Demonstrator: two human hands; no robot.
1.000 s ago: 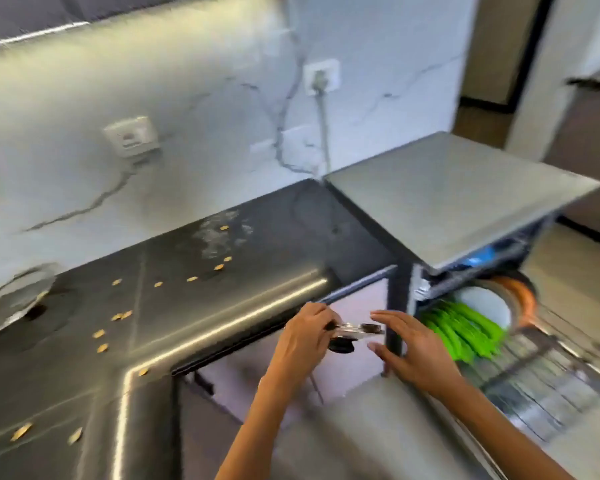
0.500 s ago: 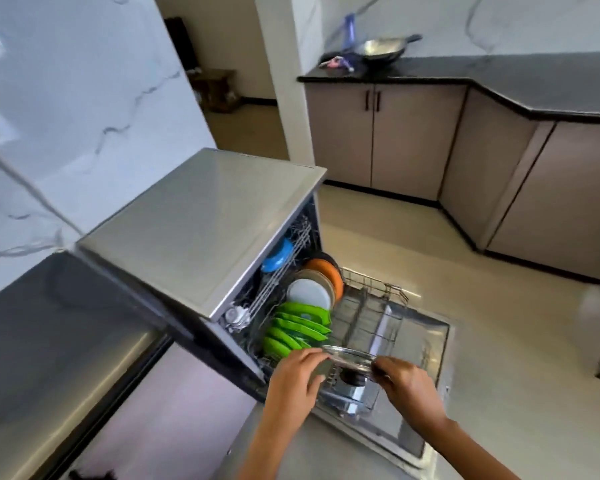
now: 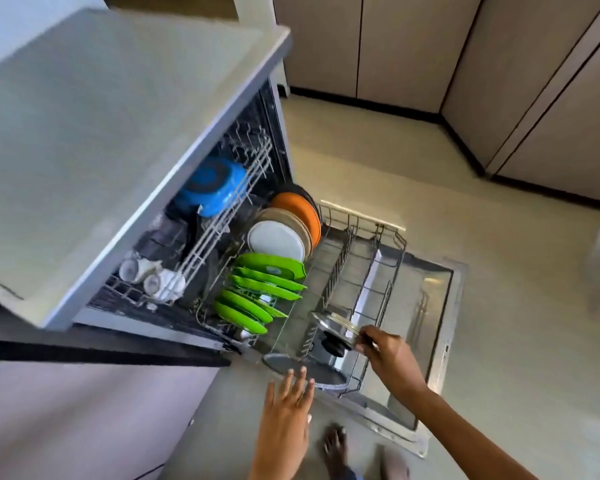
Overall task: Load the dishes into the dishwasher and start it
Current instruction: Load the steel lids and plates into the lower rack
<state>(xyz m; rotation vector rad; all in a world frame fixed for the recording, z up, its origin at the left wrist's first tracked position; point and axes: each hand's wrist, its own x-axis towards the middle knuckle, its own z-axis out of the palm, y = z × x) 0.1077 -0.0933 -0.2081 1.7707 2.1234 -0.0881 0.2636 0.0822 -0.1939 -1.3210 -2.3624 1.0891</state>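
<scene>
Head view, looking down into the open dishwasher (image 3: 174, 140). We are holding a glass lid (image 3: 333, 323) in our right hand (image 3: 390, 355), fingers and thumb pinching its rim at the right edge; the lid is tilting over the near end of the pulled-out lower rack (image 3: 364, 271), its dark knob (image 3: 333, 346) pointing downward. Our left hand (image 3: 286, 414) is hanging flat with fingers straight and slightly spread, gripping nothing, its fingertips lying just over the rim of a dark round lid (image 3: 305, 370) at the rack's near corner; whether they are touching it, we cannot tell. Green plates (image 3: 260, 289) are standing in a row on the rack's left side, with a white plate (image 3: 274, 240) and an orange plate (image 3: 298, 209) behind them. A blue bowl (image 3: 212, 185) and white cups (image 3: 149, 275) are sitting in the upper rack (image 3: 222, 216). The dishwasher door (image 3: 426, 306) is lying open over the floor (image 3: 465, 237).
</scene>
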